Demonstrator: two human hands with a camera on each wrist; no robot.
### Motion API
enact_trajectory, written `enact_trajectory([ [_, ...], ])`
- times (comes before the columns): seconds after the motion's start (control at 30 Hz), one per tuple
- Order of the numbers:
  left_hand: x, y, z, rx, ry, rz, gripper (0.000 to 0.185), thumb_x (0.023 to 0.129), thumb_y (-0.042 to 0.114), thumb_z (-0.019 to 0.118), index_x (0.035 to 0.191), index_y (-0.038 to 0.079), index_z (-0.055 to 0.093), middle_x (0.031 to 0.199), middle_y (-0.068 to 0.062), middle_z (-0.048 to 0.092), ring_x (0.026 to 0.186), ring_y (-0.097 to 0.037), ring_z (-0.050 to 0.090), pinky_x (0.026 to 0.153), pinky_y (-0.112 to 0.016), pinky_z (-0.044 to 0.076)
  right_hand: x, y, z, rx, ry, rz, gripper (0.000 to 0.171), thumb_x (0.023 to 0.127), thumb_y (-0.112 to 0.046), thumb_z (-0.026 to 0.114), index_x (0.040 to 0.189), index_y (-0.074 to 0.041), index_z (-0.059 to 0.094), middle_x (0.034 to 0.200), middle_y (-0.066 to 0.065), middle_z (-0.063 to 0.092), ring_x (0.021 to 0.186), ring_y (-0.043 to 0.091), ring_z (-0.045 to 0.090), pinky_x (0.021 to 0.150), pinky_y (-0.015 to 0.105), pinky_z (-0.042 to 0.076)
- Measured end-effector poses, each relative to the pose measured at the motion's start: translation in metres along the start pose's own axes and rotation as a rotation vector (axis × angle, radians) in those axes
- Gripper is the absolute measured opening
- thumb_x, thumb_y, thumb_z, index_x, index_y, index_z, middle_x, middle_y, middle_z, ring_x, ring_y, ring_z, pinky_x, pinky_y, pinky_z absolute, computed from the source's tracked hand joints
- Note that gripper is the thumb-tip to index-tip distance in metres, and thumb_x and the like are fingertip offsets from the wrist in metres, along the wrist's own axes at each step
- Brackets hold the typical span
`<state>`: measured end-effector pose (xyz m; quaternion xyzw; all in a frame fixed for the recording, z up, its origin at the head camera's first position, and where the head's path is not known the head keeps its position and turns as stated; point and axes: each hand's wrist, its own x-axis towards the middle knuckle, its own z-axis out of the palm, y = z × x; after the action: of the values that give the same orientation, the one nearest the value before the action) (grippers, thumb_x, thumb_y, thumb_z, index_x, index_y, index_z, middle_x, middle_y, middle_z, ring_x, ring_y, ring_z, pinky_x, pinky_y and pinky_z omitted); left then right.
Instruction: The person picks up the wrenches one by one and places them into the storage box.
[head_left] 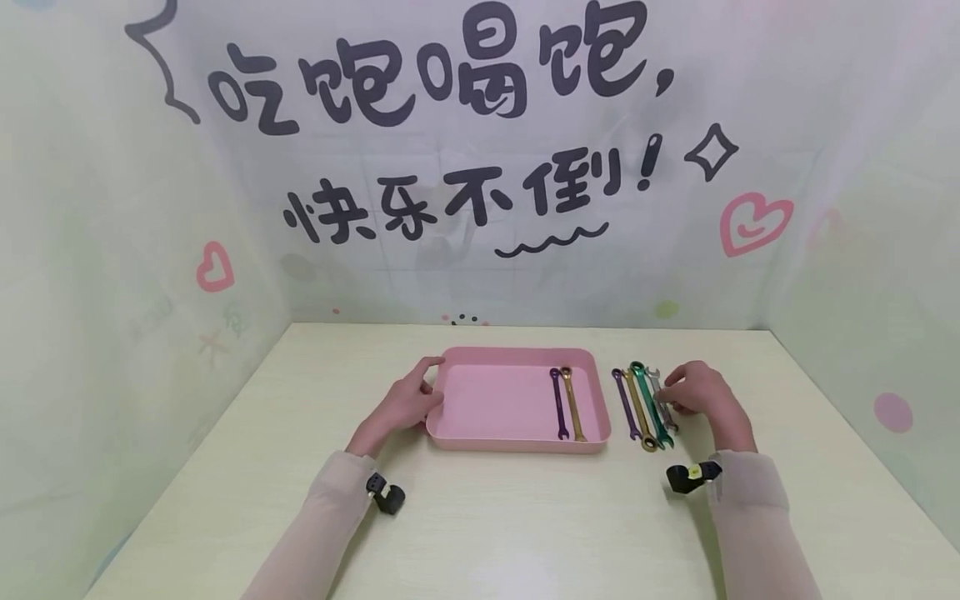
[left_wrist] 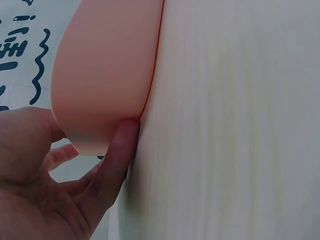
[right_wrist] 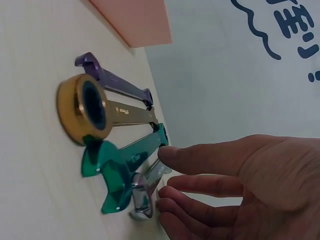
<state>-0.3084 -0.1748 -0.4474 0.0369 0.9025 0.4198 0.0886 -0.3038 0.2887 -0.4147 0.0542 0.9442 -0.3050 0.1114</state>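
Observation:
My left hand (head_left: 408, 400) grips the left end of a pink tray (head_left: 517, 446), its fingers at the wall and rim. In the left wrist view one fingertip (left_wrist: 131, 127) presses low on the outer wall. Inside the tray, a purple wrench (head_left: 559, 404) and a gold wrench (head_left: 573, 404) lie side by side. My right hand (head_left: 699, 390) is at a silver wrench (right_wrist: 154, 174), thumb on one side and curled fingers on the other. Left of it lie a green wrench (right_wrist: 137, 154), a gold wrench (right_wrist: 131, 115) and a purple wrench (right_wrist: 120, 85).
Everything lies on a pale wood-grain table (head_left: 510, 517). A printed cloth (head_left: 450, 283) with dark lettering hangs behind it and along both sides. A black wrist camera (head_left: 386, 493) is strapped to the left sleeve, another camera (head_left: 692, 477) to the right.

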Motion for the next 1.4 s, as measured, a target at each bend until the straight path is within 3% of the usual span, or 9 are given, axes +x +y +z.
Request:
enact_trajectory([
  [0.5, 0.000, 0.000, 0.000, -0.039, -0.011, -0.018, 0.067, 0.099, 0.012, 0.059, 0.160, 0.023, 0.034, 0.107, -0.017, 0.059, 0.070, -0.022, 0.064, 0.054, -0.029, 0.057, 0.007, 0.000, 0.004, -0.009, -0.025, 0.017, 0.043, 0.092, -0.016, 0.072, 0.123, 0.011, 0.059, 0.084, 0.012, 0.063, 0.071, 0.019, 0.058, 0.064, 0.027, 0.046],
  [1.03, -0.001, 0.002, -0.001, -0.044, -0.007, -0.019, 0.067, 0.099, 0.012, 0.059, 0.160, 0.024, 0.035, 0.108, -0.017, 0.060, 0.072, -0.021, 0.065, 0.055, -0.029, 0.057, 0.002, -0.003, 0.007, 0.021, -0.001, -0.002, 0.041, 0.091, -0.009, 0.067, 0.124, 0.013, 0.060, 0.092, 0.019, 0.066, 0.072, 0.019, 0.063, 0.063, 0.028, 0.055],
  [1.4, -0.001, -0.002, -0.002, -0.052, -0.012, -0.004, 0.067, 0.099, 0.011, 0.058, 0.160, 0.023, 0.035, 0.109, -0.018, 0.059, 0.071, -0.022, 0.065, 0.054, -0.031, 0.058, -0.001, -0.003, 0.013, -0.054, 0.041, 0.006, 0.036, 0.092, -0.019, 0.069, 0.116, 0.008, 0.063, 0.091, 0.016, 0.065, 0.075, 0.022, 0.061, 0.065, 0.031, 0.045],
])
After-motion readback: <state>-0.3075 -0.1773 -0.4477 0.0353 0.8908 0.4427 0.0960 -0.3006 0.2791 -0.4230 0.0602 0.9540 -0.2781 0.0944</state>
